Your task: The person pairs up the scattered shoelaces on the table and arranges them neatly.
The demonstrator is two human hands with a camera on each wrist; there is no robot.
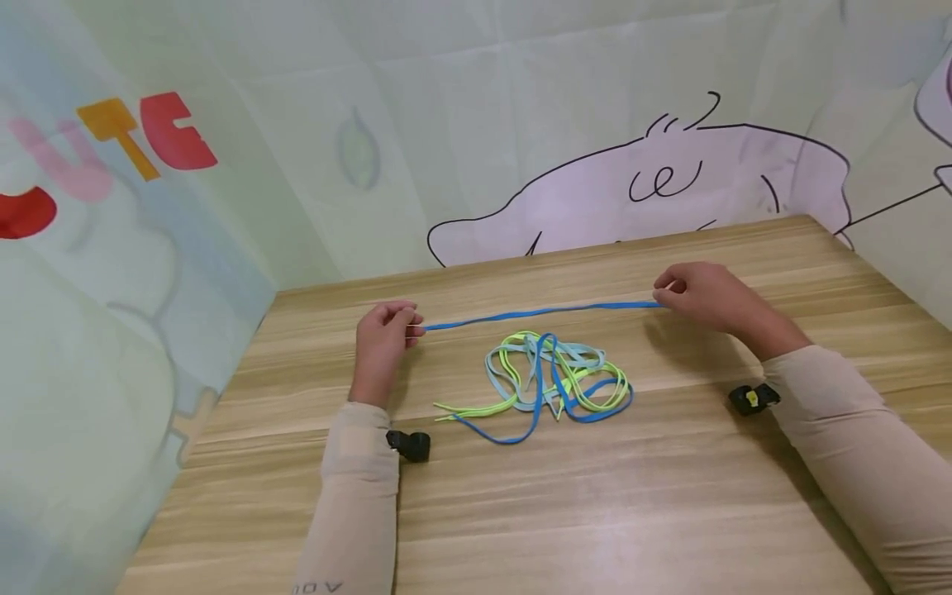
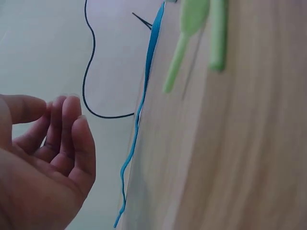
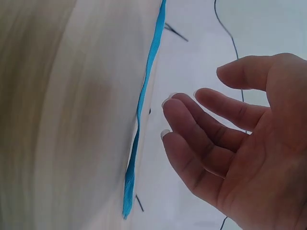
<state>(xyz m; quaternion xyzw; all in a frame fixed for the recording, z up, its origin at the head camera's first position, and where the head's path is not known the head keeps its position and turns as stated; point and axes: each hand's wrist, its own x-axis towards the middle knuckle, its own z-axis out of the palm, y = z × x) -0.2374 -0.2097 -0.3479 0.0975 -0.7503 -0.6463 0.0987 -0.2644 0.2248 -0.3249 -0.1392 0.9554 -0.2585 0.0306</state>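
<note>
A blue shoelace [image 1: 550,311] lies stretched nearly straight across the wooden table, toward the far edge. By its left end is my left hand [image 1: 381,339], fingers loosely bent; the left wrist view has this hand [image 2: 48,167] apart from the lace [image 2: 144,86], nothing in its fingers. At the other end hovers my right hand [image 1: 702,293]. Its fingers [image 3: 187,124] are relaxed and spread, beside the loose lace tip. Nearer me lies a tangle of laces: yellow-green [image 1: 476,411], light blue [image 1: 491,372] and another blue one [image 1: 509,441].
The wooden table [image 1: 521,512] meets a printed cloth backdrop [image 1: 312,165] along its far and left edges. Each sleeve carries a small black camera at the wrist, the left one [image 1: 409,446] and the right one [image 1: 753,399]. Yellow-green lace ends [image 2: 194,19] show in the left wrist view.
</note>
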